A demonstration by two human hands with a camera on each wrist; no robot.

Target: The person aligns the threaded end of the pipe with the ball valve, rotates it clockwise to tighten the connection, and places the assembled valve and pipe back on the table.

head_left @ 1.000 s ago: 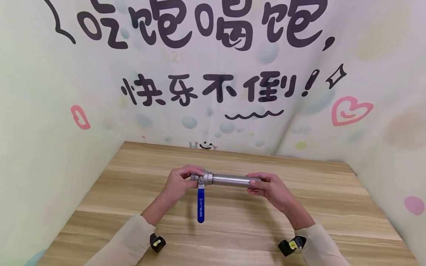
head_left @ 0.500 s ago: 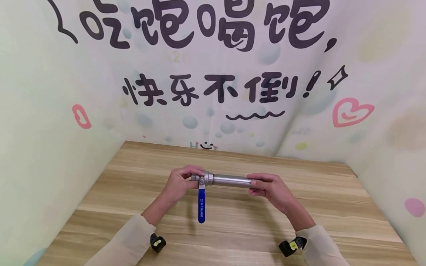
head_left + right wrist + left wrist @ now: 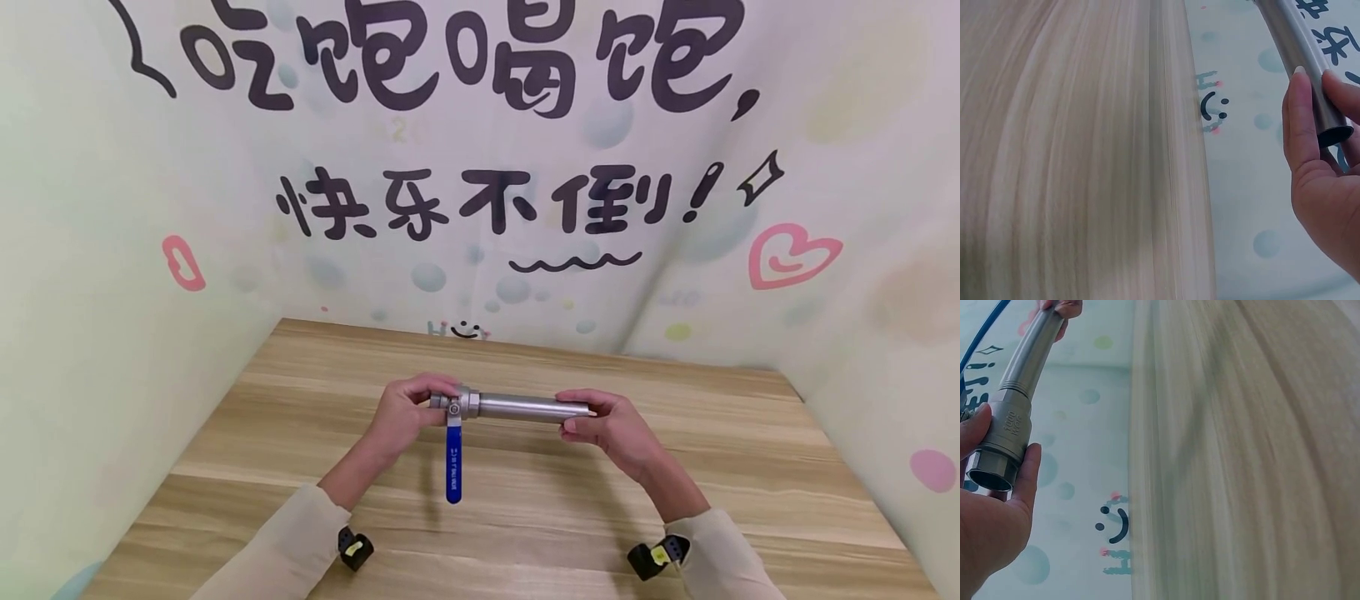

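A steel ball valve (image 3: 467, 402) with a blue lever handle (image 3: 453, 465) is held above the table, its lever hanging toward the person. My left hand (image 3: 401, 414) grips the valve body between thumb and fingers; the left wrist view shows the valve's hollow hex end (image 3: 994, 469) facing that palm. A smooth metal pipe (image 3: 528, 407) runs from the valve to the right, its inner end inside the valve. Around the pipe's free end, my right hand (image 3: 618, 429) holds with fingers and thumb. That open end (image 3: 1335, 135) shows in the right wrist view.
The wood-grain table (image 3: 495, 542) lies below both hands. A pale printed wall cloth (image 3: 480, 292) with black lettering stands behind it and on both sides. Dark camera mounts (image 3: 355, 548) sit at the wrists.
The right hand's fingers and thumb have shifted on the pipe, so more of its free end shows now. The left hand and valve have stayed nearly in place.
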